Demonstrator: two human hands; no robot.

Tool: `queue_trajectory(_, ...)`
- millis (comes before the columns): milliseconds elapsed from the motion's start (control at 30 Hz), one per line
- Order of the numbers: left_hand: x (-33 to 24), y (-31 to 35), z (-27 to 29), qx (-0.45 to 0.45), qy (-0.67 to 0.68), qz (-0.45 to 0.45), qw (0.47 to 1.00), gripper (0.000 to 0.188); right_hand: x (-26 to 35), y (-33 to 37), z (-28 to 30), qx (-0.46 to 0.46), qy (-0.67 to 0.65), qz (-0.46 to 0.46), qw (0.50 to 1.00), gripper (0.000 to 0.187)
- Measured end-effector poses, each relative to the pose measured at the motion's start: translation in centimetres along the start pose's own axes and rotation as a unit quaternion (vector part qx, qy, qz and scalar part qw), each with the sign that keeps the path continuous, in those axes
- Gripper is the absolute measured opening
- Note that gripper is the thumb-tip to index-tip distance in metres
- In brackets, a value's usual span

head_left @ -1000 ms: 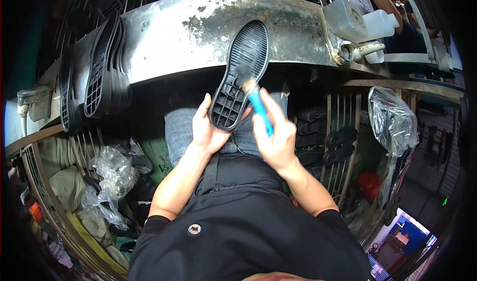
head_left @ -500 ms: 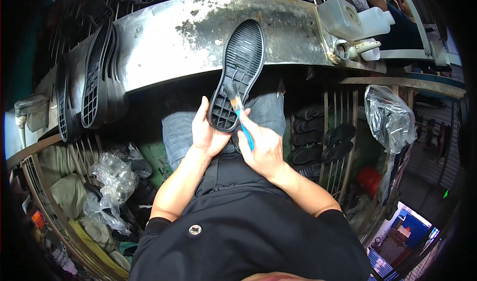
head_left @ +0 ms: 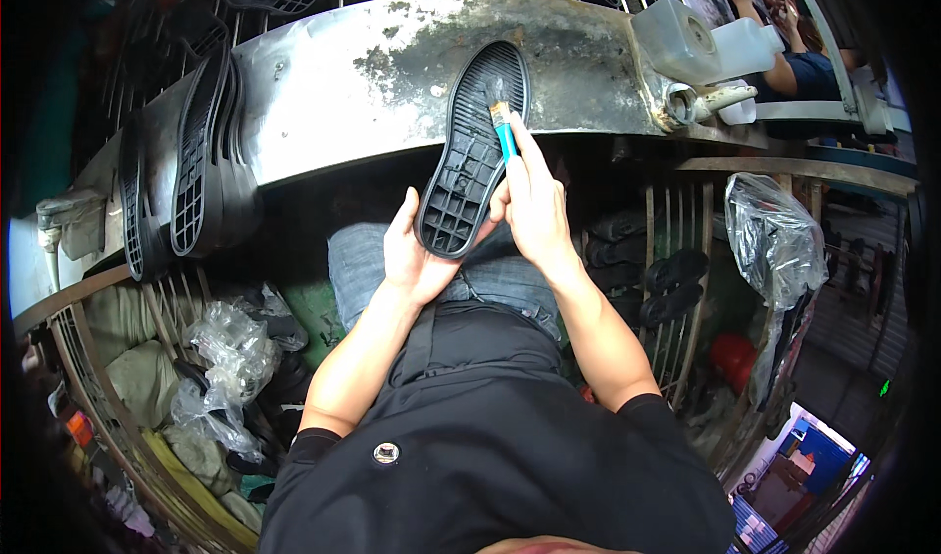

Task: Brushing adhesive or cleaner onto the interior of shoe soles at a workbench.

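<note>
A black shoe sole [head_left: 461,176] lies with its ribbed forepart over the metal bench and its gridded heel toward me. My left hand [head_left: 421,255] cups the heel end from below, thumb along the left edge, the other fingers partly hidden beneath. In my right hand [head_left: 534,206] is a paintbrush [head_left: 506,137] with a blue handle. Its bristles touch the ribbed forepart and look slightly blurred.
Several black soles [head_left: 201,162] stand on edge at the bench's left. The stained metal bench [head_left: 323,93] holds plastic containers [head_left: 676,39] at right. Plastic-wrapped items [head_left: 230,358] lie lower left; a plastic bag [head_left: 774,230] hangs at right. Another person's arm [head_left: 779,74] shows at far right.
My right hand has moved the brush forward, from the gridded heel area to the ribbed forepart. The left hand keeps its hold on the sole.
</note>
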State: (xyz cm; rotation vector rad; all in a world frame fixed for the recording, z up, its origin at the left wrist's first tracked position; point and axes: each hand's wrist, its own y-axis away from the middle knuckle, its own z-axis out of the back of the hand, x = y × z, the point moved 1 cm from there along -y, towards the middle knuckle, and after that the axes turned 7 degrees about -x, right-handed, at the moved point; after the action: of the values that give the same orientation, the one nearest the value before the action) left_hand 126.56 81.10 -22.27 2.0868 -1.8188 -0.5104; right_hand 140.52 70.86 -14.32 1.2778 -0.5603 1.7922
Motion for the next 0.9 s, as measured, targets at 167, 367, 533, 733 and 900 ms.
queue_trajectory(167, 0.0, -0.2, 0.7, 0.039, 0.066, 0.024, 0.997, 0.068, -1.9, 3.7, -0.9, -0.01, 0.028, 0.0, 1.0, 0.057)
queue_trajectory(367, 0.3, -0.6, 1.2, 0.056, 0.085, 0.028, 0.994, 0.069, -0.2, 8.3, 0.0, 0.052, -0.023, -0.09, 0.994, 0.059)
queue_trajectory(533, 0.3, -0.3, -0.5, 0.024, 0.072, 0.002, 0.997, 0.077, 0.5, 11.0, 0.8, 0.114, -0.007, -0.096, 0.989, 0.057)
queue_trajectory(733, 0.2, -0.1, 0.3, 0.015, 0.038, 0.007, 0.999, 0.076, 2.9, 8.3, 3.6, -0.007, -0.038, -0.047, 0.998, 0.033)
queue_trajectory(900, 0.2, 0.7, 0.1, 0.037, 0.048, 0.004, 0.998, 0.074, 2.4, 4.2, 1.7, -0.008, -0.167, 0.02, 0.986, 0.023)
